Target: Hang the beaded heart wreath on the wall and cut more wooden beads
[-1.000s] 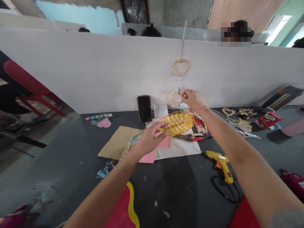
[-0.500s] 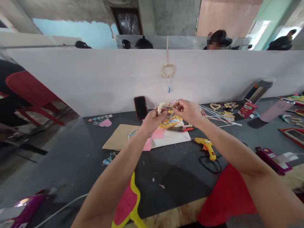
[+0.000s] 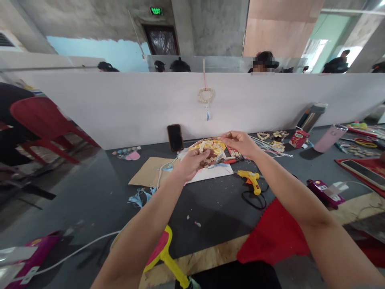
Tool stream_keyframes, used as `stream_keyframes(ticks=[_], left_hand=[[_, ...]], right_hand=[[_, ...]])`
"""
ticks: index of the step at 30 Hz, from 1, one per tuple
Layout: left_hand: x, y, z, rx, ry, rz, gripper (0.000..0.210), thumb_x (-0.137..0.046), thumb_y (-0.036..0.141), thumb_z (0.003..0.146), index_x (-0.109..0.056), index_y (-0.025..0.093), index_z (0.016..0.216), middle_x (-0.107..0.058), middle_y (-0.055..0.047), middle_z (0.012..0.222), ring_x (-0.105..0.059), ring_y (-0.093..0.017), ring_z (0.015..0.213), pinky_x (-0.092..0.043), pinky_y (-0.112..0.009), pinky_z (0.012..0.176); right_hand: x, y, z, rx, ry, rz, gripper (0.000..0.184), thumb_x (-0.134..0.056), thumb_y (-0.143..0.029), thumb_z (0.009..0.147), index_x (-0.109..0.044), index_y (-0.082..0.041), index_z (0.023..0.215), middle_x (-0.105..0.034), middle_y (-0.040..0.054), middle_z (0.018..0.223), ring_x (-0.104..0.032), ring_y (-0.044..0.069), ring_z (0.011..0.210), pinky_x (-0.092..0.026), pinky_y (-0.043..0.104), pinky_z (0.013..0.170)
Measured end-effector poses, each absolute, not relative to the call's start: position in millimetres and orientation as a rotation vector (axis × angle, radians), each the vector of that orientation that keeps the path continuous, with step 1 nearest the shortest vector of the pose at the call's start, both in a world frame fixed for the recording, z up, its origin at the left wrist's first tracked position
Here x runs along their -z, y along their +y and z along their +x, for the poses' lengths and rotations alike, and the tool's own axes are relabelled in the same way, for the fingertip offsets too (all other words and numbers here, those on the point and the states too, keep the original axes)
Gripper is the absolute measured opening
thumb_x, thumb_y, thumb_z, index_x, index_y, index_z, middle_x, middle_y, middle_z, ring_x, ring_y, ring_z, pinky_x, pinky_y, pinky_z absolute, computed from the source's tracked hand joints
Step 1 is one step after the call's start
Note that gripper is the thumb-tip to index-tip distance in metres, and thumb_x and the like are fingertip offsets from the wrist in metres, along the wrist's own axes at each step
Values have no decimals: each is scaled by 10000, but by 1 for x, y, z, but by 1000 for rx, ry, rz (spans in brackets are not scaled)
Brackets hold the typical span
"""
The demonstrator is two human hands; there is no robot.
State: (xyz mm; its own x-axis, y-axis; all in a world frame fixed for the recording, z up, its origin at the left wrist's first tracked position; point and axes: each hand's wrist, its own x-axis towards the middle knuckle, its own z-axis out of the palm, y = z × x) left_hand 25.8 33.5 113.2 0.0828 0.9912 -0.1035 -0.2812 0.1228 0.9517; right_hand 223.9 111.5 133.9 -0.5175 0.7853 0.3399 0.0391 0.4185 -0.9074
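My left hand point(image 3: 194, 162) grips a cream-coloured beaded ring point(image 3: 205, 147) between thumb and fingers, above the middle of the table. My right hand point(image 3: 240, 143) is pinched just to the right of it, around a thin red cord point(image 3: 217, 139) at the ring's upper side; the fingertips are small and partly hidden. Below the hands lie yellow packaging point(image 3: 221, 149), a white sheet point(image 3: 210, 172) and red-handled pliers point(image 3: 231, 160). A similar beaded ring point(image 3: 206, 95) with a blue tassel point(image 3: 207, 115) hangs on the white partition ahead.
A yellow glue gun point(image 3: 251, 180) lies right of the sheet, its cable looped. A phone point(image 3: 175, 137) leans on the partition. Brown paper point(image 3: 146, 172) and blue tassels point(image 3: 138, 198) lie left. A pink bottle point(image 3: 330, 138), juice box point(image 3: 299, 138) and purple power strip point(image 3: 325, 192) stand right.
The beaded ring has come down and tilted in my left hand, closer to the table. My right hand stays pinched beside it. The view has shifted slightly up and to the right.
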Motion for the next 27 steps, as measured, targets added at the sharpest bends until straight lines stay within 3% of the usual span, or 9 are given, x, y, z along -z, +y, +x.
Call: stream_keyframes(ticks=[8,15,21,27], left_hand=[[-89,27,26,-1173,923,1005,405,-801,445,699,-656,140,922,-710,-75,888,-640,-118,662,-527,-266,648],[-90,14,30,-1139,870,1024,598,-883,238,588,-605,212,1118,-676,-28,992,-615,-90,696,-492,-233,625],[-83,20,40,-1199,827,1003,613,-857,196,580,-598,213,1135,-586,58,714,-534,-61,589,-430,-200,572],[-79,24,45,-1227,866,1042,539,-830,158,519,-577,199,993,-629,29,861,-545,-60,642,-415,-189,600]], right_hand=[[-158,92,227,-1553,-1604,-690,383,-794,-507,668,-613,-179,750,-653,-5,721,-603,99,701,-496,236,675],[-176,83,218,-1532,-1594,-654,398,-795,-513,675,-584,-178,712,-641,-12,671,-585,85,645,-468,195,591],[-185,88,214,-1487,-1595,-631,376,-787,-494,701,-572,-188,739,-617,-28,659,-573,85,623,-478,201,586],[-181,102,211,-1518,-1521,-649,316,-748,-448,767,-551,-201,783,-579,-49,677,-578,82,624,-499,211,588]])
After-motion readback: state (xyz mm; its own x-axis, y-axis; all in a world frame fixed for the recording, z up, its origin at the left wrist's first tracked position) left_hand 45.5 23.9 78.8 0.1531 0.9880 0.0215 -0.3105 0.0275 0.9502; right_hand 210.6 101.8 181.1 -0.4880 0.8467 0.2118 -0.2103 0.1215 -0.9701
